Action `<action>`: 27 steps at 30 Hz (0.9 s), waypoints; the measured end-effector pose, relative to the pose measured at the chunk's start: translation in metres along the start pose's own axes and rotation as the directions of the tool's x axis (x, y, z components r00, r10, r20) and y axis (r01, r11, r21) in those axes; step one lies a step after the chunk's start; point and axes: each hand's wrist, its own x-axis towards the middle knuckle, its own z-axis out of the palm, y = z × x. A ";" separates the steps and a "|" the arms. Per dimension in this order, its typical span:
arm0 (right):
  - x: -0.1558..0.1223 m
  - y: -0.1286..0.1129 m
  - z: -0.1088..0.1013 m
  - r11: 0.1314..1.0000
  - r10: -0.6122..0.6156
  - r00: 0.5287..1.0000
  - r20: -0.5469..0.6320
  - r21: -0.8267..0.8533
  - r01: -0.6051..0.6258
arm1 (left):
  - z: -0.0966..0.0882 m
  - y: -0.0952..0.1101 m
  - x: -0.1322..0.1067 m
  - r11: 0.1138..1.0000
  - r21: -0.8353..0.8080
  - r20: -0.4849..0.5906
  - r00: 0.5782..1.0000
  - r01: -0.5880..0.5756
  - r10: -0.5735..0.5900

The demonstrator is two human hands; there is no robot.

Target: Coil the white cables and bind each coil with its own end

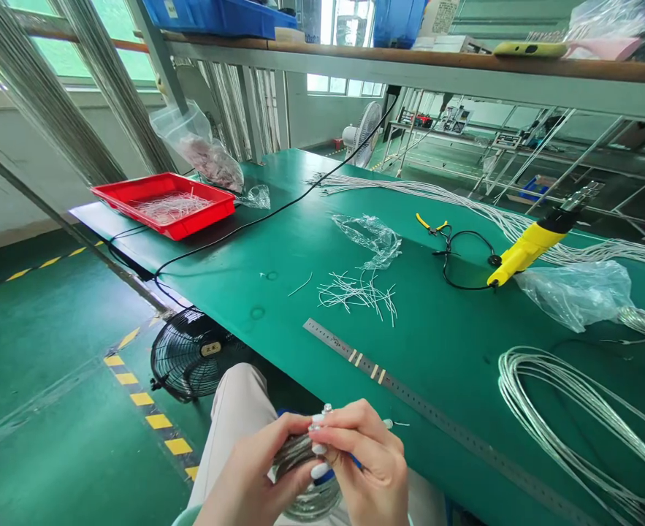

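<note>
Over my lap, at the near edge of the green table, my left hand is closed around a coil of silvery, clear-jacketed cable. My right hand pinches at the top of the coil, its fingertips meeting those of the left. A small shiny cable end pokes up above the fingers; its exact kind is too small to tell. Part of the coil is hidden behind both hands. Just past the right hand, a short white piece with a thin wire lies on the table.
A steel ruler lies along the green table, with white wire offcuts beyond it. Further off are a red tray, yellow-handled cutters and a yellow heat gun. Coiled cables occupy the right side.
</note>
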 end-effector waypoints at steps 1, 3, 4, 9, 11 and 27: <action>0.000 0.000 0.000 0.999 -0.036 0.999 -0.004 -0.002 0.036 | 0.000 0.001 0.000 1.000 -0.010 0.009 1.000 0.009 -0.009; -0.001 -0.002 0.001 0.995 -0.098 0.995 -0.023 -0.011 0.097 | 0.000 0.003 -0.001 0.999 -0.032 0.022 1.000 0.010 -0.009; -0.001 -0.002 0.002 0.993 -0.115 0.993 -0.031 -0.018 0.115 | 0.000 0.004 -0.001 0.999 -0.041 0.026 1.000 0.001 0.000; -0.008 -0.003 0.004 1.000 -0.014 0.999 -0.047 0.007 0.014 | 0.001 0.007 -0.001 0.999 0.002 0.022 0.999 -0.039 0.039; -0.013 -0.002 0.006 0.989 0.111 0.991 -0.070 0.109 -0.103 | 0.000 0.009 -0.001 0.999 0.035 0.025 0.999 -0.041 0.040; -0.028 -0.008 0.010 0.983 -0.173 0.966 -0.190 -0.096 0.157 | -0.006 0.010 -0.012 0.984 0.098 0.034 0.989 -0.149 0.146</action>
